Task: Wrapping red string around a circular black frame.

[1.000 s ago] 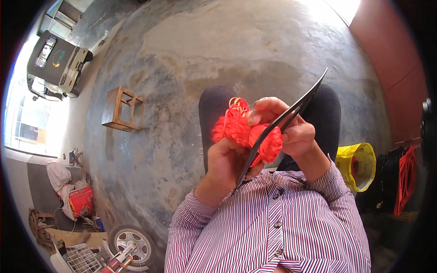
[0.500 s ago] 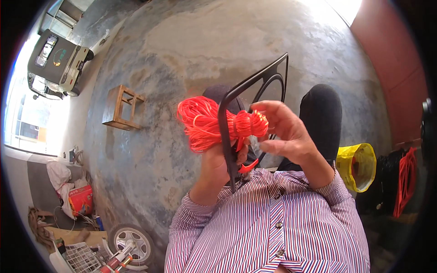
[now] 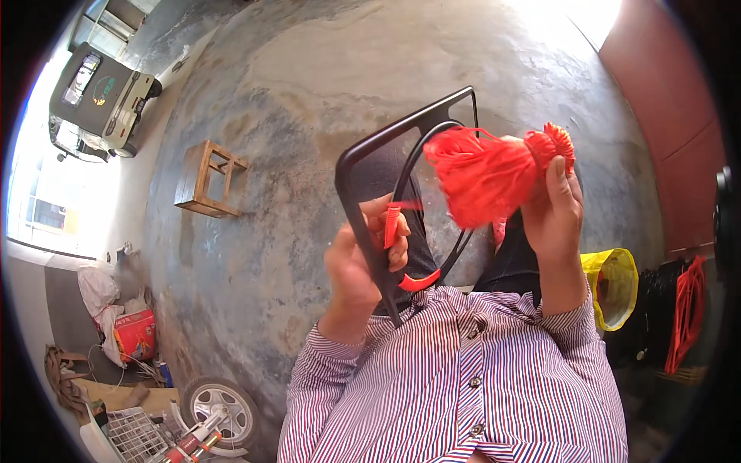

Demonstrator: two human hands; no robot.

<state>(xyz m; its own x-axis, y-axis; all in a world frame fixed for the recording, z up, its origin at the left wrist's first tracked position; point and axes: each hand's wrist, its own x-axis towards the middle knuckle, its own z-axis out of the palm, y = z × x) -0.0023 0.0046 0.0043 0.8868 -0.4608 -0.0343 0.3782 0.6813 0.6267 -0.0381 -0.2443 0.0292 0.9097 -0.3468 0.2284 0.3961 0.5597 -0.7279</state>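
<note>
My left hand (image 3: 361,266) grips the side of a black metal frame (image 3: 363,158) with a round ring (image 3: 423,150) inside it, held upright in front of my chest. A short run of red cord (image 3: 392,224) is wrapped on the frame by my left fingers. A second red wrap (image 3: 421,281) sits low on the ring. My right hand (image 3: 554,216) holds a thick bundle of red cord (image 3: 486,174) up to the right of the frame, thumb pressed on it. My striped shirt sleeves show below.
A concrete floor (image 3: 309,92) spreads around me. A small wooden stool (image 3: 207,179) stands to the left. A vehicle (image 3: 100,96) is at the upper left. A yellow bucket (image 3: 614,285) and red cord coils (image 3: 683,309) sit at the right; a wheel (image 3: 220,405) and wire basket (image 3: 135,436) lie lower left.
The frame has turned to face me more openly. The red cord bundle has moved from the frame's left side to the right, now raised in my right hand.
</note>
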